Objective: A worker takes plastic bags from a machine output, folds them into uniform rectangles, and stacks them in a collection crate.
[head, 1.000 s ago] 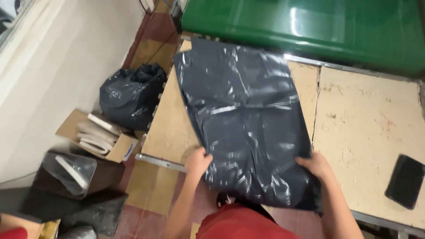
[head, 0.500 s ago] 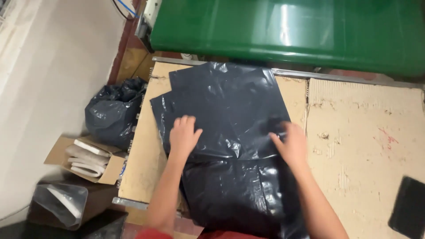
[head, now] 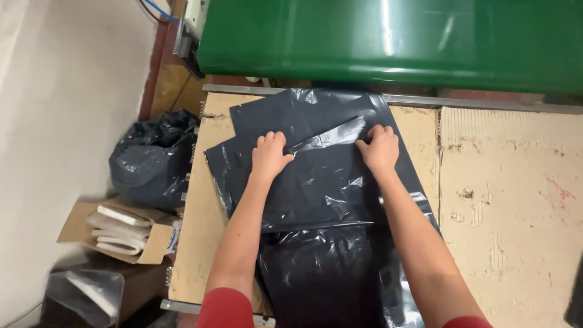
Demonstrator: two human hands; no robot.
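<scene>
Two bare arms reach up from the bottom of the frame, both nearly straight, with red sleeves at the shoulders. The left hand (head: 270, 155) lies palm down in the middle of the frame, fingers close together and a little curled. The right hand (head: 381, 147) lies just to the right of it, also palm down with its fingers bent. Both hands press flat on a black plastic bag (head: 316, 182) and hold nothing else. A shiny folded strip of the bag runs between the two hands.

The bag is spread on the counter (head: 504, 200), which is covered with worn brown cardboard. The bag's top edge lies near the metal rail at the back, just below a big green machine cover (head: 388, 36). Its lower part hangs past the near edge of the counter.

Bare cardboard stretches wide to the right of the bag, with less to the left. At the left of the frame, on the floor, sit a full black rubbish bag (head: 152, 161) and an open cardboard box (head: 118, 231) holding white folded things.
</scene>
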